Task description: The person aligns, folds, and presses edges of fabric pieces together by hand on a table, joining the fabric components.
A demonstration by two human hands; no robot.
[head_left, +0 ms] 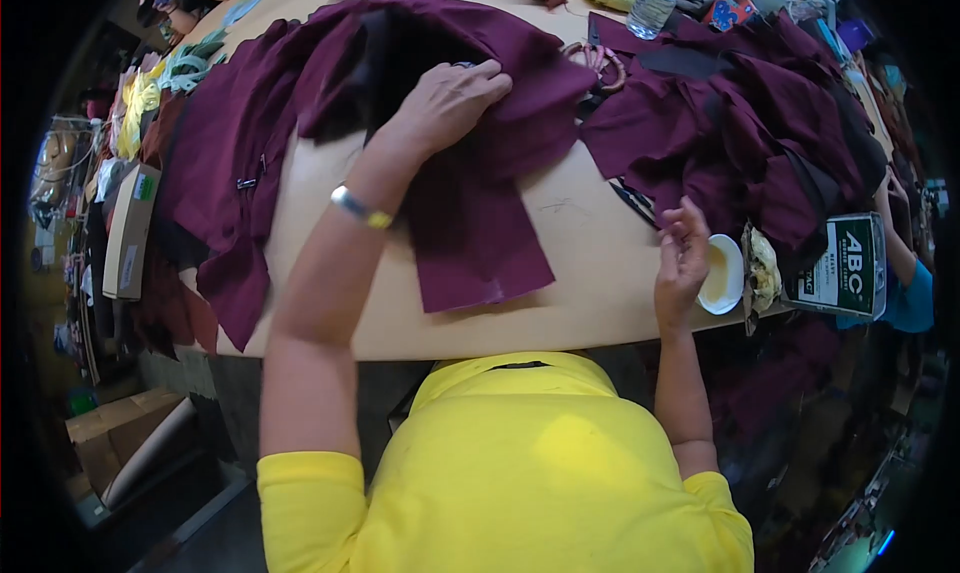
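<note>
My left hand, with a metal band at the wrist, is closed on a maroon cloth piece and holds it up over the table. The cloth is blurred by motion, and its straight lower end hangs toward me. Black fabric shows just behind the hand. Near the table's right front edge, my right hand is raised with loosely curled fingers and nothing visible in them. Right beside it sits a white bowl with pale yellowish contents. A crusted, brownish-yellow object stands to the bowl's right.
More maroon cloth drapes over the left side, with a heap of maroon and black pieces at right. A green ABC tin stands at the right edge. A plastic bottle is behind. Other people's arms show at the edges.
</note>
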